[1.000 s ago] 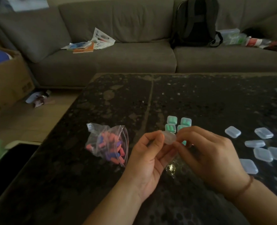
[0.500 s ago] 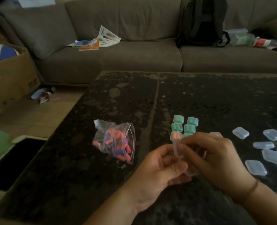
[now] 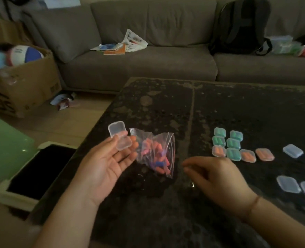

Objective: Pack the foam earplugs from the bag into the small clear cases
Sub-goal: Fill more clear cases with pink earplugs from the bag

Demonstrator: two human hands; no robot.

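Head view: your left hand (image 3: 105,163), palm up, pinches an open empty case (image 3: 120,138); right hand (image 3: 214,176) hangs loose, empty, beside the bag (image 3: 157,152). Earplugs inside look soft and light; pinch one mid-body.

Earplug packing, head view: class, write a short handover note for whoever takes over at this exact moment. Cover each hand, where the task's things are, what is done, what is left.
Left hand: palm up, holding an open, empty clear case on its fingertips, lid hinged up.
Right hand: holds nothing, fingers loosely curled, hovering just right of the bag of earplugs.
Bag lies on the dark table, pink, orange and blue plugs inside.
Done: eight filled cases grouped right of the bag, five green, three orange.
Left: fill the held case, then the empty cases at the right edge.
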